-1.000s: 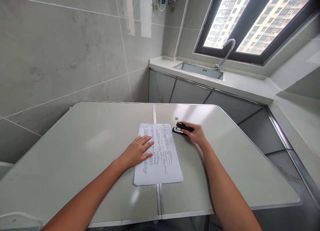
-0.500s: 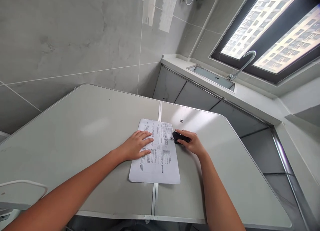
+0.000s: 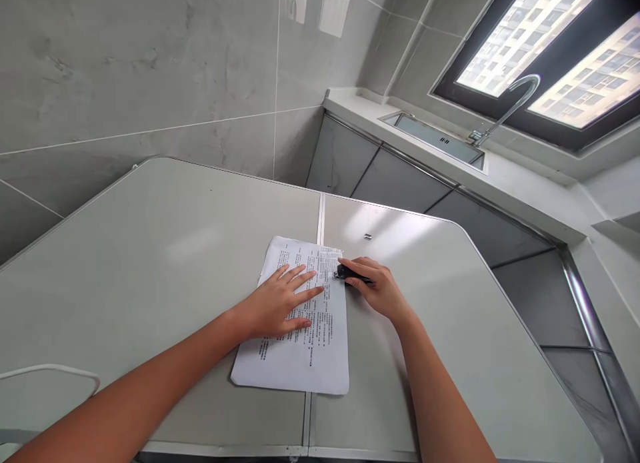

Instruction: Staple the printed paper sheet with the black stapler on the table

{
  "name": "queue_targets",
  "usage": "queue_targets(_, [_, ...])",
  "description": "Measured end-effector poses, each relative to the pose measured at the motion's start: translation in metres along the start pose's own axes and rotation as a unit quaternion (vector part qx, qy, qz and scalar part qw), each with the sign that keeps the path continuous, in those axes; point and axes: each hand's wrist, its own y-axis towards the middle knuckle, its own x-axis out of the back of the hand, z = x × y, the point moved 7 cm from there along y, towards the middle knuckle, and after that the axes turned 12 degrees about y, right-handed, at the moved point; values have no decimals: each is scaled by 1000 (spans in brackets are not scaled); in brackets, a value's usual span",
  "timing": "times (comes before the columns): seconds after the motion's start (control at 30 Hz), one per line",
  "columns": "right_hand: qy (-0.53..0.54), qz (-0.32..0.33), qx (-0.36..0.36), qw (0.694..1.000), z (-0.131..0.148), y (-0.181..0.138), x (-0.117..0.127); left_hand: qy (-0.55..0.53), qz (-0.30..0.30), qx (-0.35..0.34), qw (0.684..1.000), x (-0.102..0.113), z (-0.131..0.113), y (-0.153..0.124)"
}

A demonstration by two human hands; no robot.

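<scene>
Printed white paper (image 3: 300, 366) lies across the seam of the table; whether it is one sheet or a stack I cannot tell. My left hand (image 3: 283, 303) rests flat on the paper with its fingers spread. At the paper's right edge my right hand (image 3: 377, 286) grips a small black stapler (image 3: 353, 272). The stapler's metal front end overlaps the margin of the page, and its rear is hidden within my fingers.
Small staple strips (image 3: 368, 236) lie on the grey table (image 3: 150, 263) beyond my right hand. A white cable-like loop (image 3: 55, 367) is at the lower left. Behind the table stand a counter with a sink (image 3: 435, 140) and a tap (image 3: 505, 109).
The paper has shifted a little left and toward me. My left hand has slid further over it with the fingers more spread. The stapler now sits further over the page's edge.
</scene>
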Motion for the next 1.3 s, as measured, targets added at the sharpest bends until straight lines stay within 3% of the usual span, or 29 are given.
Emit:
queue_targets(0.2, [14, -9, -11, 1000, 8, 1, -4, 0, 5, 12, 1000, 5, -2, -1])
queue_targets(0.53, [52, 35, -27, 998, 15, -1, -11, 17, 25, 16, 999, 1, -4, -1])
queue_targets(0.73, [31, 47, -19, 998, 18, -1, -15, -10, 2, -2, 1000, 3, -7, 0])
queue_targets(1.03, [-56, 62, -31, 996, 24, -2, -22, -24, 0, 5, 1000, 2, -7, -1])
queue_targets(1.3, [-65, 67, -45, 995, 25, -2, -26, -18, 13, 7, 1000, 1, -7, -1])
